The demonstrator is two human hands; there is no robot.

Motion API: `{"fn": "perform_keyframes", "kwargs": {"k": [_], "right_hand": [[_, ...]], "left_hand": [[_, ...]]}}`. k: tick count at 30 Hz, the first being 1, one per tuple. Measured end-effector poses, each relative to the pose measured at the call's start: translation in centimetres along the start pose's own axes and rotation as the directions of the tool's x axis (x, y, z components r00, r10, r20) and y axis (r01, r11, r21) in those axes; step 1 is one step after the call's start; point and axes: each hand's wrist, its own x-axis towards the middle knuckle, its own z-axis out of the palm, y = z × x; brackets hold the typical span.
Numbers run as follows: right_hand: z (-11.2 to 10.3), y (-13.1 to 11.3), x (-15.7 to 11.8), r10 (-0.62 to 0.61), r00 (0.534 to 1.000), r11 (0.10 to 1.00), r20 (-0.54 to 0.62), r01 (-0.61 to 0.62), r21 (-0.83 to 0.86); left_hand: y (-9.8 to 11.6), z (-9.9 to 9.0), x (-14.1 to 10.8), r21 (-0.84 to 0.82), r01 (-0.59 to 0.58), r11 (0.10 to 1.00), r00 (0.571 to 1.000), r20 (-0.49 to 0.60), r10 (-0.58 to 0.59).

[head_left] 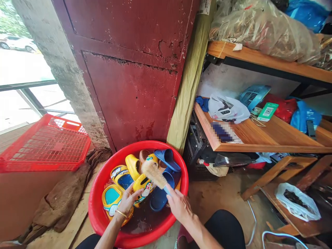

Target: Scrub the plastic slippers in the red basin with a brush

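Currently, the left hand (pixel 128 200) pinches a yellow clog (pixel 139 184) inside the red basin (pixel 94 207), while the right hand (pixel 180 206) grips a long-bristled scrubbing brush (pixel 155 175) over it.

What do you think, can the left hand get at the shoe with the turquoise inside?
Probably yes: that shoe lies close beside the left hand with nothing visible between them, though the hand holds another yellow shoe.

The floor (pixel 212 197) carries a red basin (pixel 96 204) and brown sacking (pixel 61 204)
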Motion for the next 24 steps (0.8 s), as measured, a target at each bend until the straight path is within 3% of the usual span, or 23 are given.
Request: {"fn": "perform_keyframes", "kwargs": {"k": [2,4,7,10,14,18,21,24], "right_hand": [[-0.2,-1.1,0.5,-0.079,0.997,0.997,0.006,0.079,-0.007],[-0.6,-0.9,0.9,-0.065,0.998,0.998,0.02,0.065,-0.024],[-1.3,1.5,0.7,0.081,0.997,0.995,0.009,-0.081,0.052],[-1.3,2.9,0.2,0.048,0.997,0.948,-0.062,-0.026,0.318],[0.6,-0.1,-0.3,-0.022,0.994,0.882,-0.106,0.069,0.467],[2.0,-2.5,-2.1,-0.083,0.996,0.928,0.014,0.073,0.365],[1.3,-1.2,-4.5,-0.077,0.989,0.976,0.128,0.048,0.214],[0.2,0.1,-6.3,-0.098,0.981,0.993,0.166,0.086,0.076]], "left_hand": [[-0.1,-0.1,-0.2,0.032,-0.021,0.999,1.0,0.014,0.021],[-0.3,-0.6,-0.2,0.006,-0.025,1.0,1.0,-0.015,0.025],[-0.4,-1.8,0.6,-0.239,-0.008,0.971,0.995,-0.098,-0.016],[-0.2,-2.9,1.8,-0.49,0.034,0.871,0.981,-0.152,-0.124],[0.0,-3.3,2.5,-0.62,0.099,0.779,0.979,-0.077,-0.186],[0.1,-4.2,2.3,-0.683,0.03,0.73,0.973,-0.148,-0.178],[0.4,-5.1,2.5,-0.686,-0.007,0.728,0.937,-0.259,-0.236],[0.6,-5.0,2.9,-0.666,0.03,0.745,0.904,-0.301,-0.305]]}}
